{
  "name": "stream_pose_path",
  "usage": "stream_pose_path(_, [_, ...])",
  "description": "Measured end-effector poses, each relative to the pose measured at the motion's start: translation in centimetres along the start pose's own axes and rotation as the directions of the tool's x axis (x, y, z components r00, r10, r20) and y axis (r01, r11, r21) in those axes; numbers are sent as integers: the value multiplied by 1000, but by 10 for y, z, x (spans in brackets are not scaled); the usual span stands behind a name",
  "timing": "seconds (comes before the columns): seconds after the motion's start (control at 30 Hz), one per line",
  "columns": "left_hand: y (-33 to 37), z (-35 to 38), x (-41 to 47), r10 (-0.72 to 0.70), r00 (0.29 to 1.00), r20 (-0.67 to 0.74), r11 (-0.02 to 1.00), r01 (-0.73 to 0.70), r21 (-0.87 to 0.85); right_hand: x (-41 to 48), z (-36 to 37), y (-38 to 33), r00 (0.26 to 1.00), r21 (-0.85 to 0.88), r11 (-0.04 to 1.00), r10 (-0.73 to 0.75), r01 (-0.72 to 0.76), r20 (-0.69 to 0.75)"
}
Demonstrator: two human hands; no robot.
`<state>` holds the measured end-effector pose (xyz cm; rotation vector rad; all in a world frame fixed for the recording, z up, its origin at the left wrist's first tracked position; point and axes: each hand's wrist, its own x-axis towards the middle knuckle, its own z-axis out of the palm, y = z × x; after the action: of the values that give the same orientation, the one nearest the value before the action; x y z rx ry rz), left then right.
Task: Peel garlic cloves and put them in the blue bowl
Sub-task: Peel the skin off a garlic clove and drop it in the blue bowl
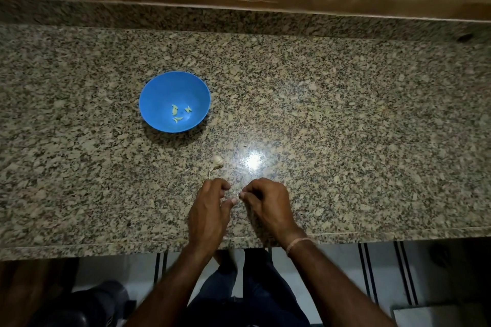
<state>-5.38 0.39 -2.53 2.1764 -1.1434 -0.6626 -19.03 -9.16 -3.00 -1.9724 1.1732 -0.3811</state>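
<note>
- Counter (345,114): polished speckled granite, tan and black, with a glare spot near centre. Brown wood-grain wall along the top of the frame.
- Blue bowl (159,93): round, smooth plastic, left of centre. Small pale yellow-green peeled cloves (180,113), crescent-shaped, lie scattered on its bottom.
- Garlic bulb (218,161): white, papery, rounded, on the counter below and right of the bowl, just above the hands. Its thin dry stem points lower left; long axis runs upper right to lower left.
- Right hand (268,204): fingers curled, tips pinching a small pale garlic piece (241,195) at lower centre. Piece too small to tell its axis. Thin band on the wrist.
- Left hand (210,210): fingers curled, thumb stretched toward that piece. Cannot tell whether it grips it.
</note>
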Motion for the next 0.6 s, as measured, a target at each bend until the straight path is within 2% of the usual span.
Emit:
stream_pose_path(0.27, [1,-1,2,-14,1000,1,1000,14,-2,-3,1,-2,989,-180,973,-147,147,14])
stream_pose_path(0.47, [1,0,2,-8,1000,-2,999,8,36,-1,4,-5,981,-263,945,-188,193,47])
stream_pose_path(0.53, [1,-1,3,-31,1000,4,999,31,9,1,2,-4,984,-240,955,-170,177,48])
stream_pose_path(0.6, [3,-3,6,-49,998,32,995,52,-88,-2,0,-5,995,-94,990,-98,101,33])
